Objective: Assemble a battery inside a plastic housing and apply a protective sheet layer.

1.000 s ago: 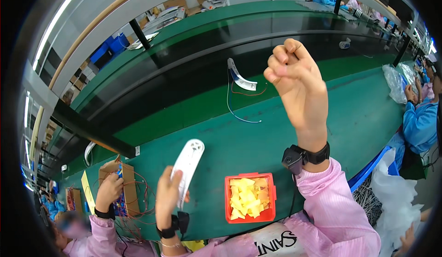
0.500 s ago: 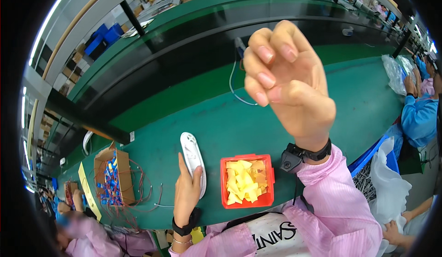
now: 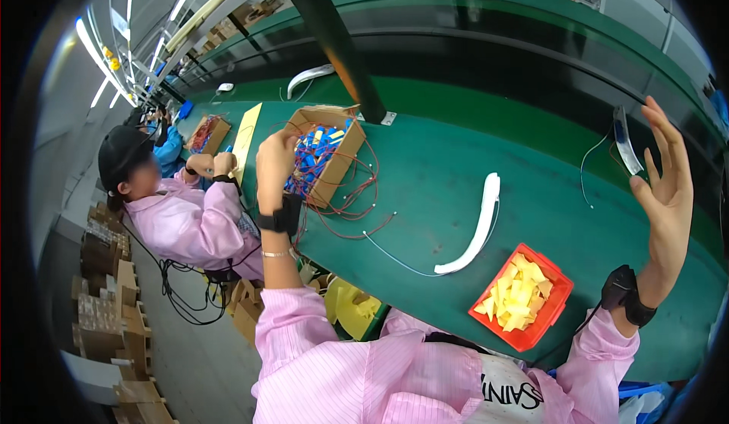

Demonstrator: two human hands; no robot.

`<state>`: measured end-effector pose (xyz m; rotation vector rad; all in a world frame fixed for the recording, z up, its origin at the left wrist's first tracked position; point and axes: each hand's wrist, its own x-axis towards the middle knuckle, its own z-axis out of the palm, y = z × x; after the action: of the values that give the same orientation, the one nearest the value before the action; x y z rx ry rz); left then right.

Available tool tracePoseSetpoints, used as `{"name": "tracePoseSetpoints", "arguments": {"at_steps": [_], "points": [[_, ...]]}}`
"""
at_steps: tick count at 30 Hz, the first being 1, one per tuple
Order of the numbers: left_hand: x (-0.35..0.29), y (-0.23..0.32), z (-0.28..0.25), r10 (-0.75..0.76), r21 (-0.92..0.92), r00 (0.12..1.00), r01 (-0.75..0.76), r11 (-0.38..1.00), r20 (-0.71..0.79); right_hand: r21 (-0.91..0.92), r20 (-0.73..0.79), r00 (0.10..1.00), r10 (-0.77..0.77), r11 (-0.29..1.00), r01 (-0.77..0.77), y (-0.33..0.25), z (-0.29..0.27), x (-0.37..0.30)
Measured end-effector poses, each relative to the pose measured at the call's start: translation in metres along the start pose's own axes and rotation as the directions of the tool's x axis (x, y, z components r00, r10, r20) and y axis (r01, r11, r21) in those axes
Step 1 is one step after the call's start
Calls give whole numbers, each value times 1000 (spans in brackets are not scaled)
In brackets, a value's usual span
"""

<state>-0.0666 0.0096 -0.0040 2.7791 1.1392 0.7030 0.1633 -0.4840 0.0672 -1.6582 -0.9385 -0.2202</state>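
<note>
My left hand (image 3: 273, 167) is at the near-left side of a cardboard box (image 3: 342, 167), its fingers curled in and their tips mostly hidden. Blue cylinders with red wires (image 3: 317, 150), looking like battery packs, fill that box. Over the right side of the bench my right hand (image 3: 668, 188) is raised, empty, with fingers spread. A slim, curved white plastic shell (image 3: 480, 230) lies on the green bench between my hands, touched by neither. A thin pale wire (image 3: 399, 261) runs from beside it.
A red bin (image 3: 558, 306) of yellow pieces (image 3: 516, 293) stands near the front edge. Other white shells (image 3: 310, 77) lie on the conveyor beyond. A dark post (image 3: 338, 44) rises behind the box. A co-worker in pink (image 3: 186, 215) works at the left.
The view has swung left. My left hand has left the white shell and reached the cardboard box. My right hand has uncurled and spread. The shell now shows a narrow, curved side.
</note>
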Motion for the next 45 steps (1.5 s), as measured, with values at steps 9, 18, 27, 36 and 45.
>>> {"name": "tracePoseSetpoints", "arguments": {"at_steps": [9,18,27,36,45], "points": [[74,-5,88,244,-225,894,-167,960,377,-89,103,982,161,984,-152,6,10,4],[60,45,52,211,91,977,-210,973,-4,116,238,950,204,965,-236,1,14,9],[-58,224,-2,231,-972,967,-151,178,-107,283,316,925,211,910,-304,25,49,0],[-66,319,27,505,-223,375,-915,337,-777,806,309,895,320,411,-425,18,65,-3],[-68,344,-5,350,-881,859,-447,154,-375,647,10,964,266,733,-209,28,39,10]]}}
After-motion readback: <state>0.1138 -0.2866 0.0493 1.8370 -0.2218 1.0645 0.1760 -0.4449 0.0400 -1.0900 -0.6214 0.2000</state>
